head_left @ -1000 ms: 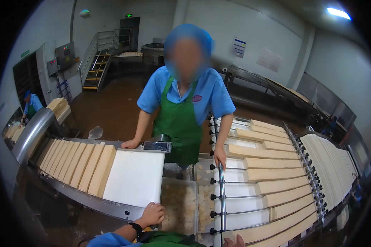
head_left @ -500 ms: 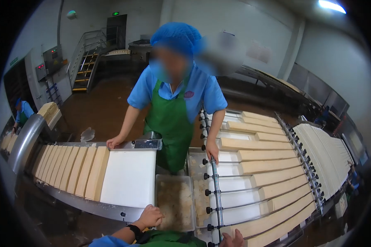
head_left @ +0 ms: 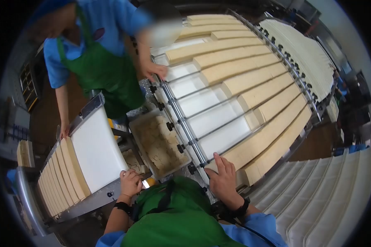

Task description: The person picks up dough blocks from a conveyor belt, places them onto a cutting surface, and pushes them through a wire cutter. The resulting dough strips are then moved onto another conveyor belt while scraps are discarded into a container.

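My left hand (head_left: pixel 131 183) is at the near corner of the white belt (head_left: pixel 97 150) on the left, its fingers curled; anything inside them is hidden. Thick cream-coloured, dough-like strips (head_left: pixel 72 168) lie side by side farther along that belt. My right hand (head_left: pixel 223 177) has its fingers stretched out at the near end of a long cream strip (head_left: pixel 251 144) on the right-hand conveyor, beside the metal rail (head_left: pixel 183 119). It seems to touch the strip's end. Thin rods divide the strips on this conveyor into lanes.
A bin of cream scraps (head_left: pixel 158 142) stands between the conveyors. Across from me a co-worker in a green apron (head_left: pixel 107 70) has one hand (head_left: pixel 64 129) on the left strips and another (head_left: pixel 154 70) at the rail. Black knobs (head_left: pixel 191 168) stick out along the rail. Ridged white sheeting (head_left: pixel 317 197) lies at right.
My view has tilted down and turned right. My right hand has come forward to the strip's end, and my left hand is now against the belt's corner. The co-worker leans in closer.
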Demonstrator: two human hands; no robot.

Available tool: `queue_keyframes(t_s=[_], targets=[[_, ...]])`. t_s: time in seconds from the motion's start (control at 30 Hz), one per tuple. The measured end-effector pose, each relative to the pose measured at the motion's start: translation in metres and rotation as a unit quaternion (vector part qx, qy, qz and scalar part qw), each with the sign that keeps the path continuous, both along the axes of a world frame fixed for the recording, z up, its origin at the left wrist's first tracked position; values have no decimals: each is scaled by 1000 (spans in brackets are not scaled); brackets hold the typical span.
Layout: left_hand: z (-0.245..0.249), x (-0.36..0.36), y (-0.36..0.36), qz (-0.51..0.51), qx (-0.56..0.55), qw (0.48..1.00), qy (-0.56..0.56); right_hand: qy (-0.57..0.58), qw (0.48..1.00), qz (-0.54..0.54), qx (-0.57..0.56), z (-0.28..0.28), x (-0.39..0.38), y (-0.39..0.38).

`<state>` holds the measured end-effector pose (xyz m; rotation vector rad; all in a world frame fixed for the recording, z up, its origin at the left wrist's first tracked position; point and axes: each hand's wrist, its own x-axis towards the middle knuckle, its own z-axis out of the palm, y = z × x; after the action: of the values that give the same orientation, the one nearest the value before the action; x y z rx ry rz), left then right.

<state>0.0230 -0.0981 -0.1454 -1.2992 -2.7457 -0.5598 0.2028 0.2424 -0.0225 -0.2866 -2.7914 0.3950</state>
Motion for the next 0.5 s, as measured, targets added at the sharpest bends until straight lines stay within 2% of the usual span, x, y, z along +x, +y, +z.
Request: queue_keyframes(t_s=[0.27,0.3,0.47,0.5], targets=[[-4,-2,-4,1,-20,1000,-4,53,998,-28,13,-19,-3,1],[-1,-3,-5,1,-33,999,1,50,999,-1,0,-20,-6,2],[2,-3,-8,20,-63,996,-59,34,999,-27,26,-23,-3,0],[-4,-4,-9,10,-39,998,-39,30,999,-15,22,-22,-3,-1]])
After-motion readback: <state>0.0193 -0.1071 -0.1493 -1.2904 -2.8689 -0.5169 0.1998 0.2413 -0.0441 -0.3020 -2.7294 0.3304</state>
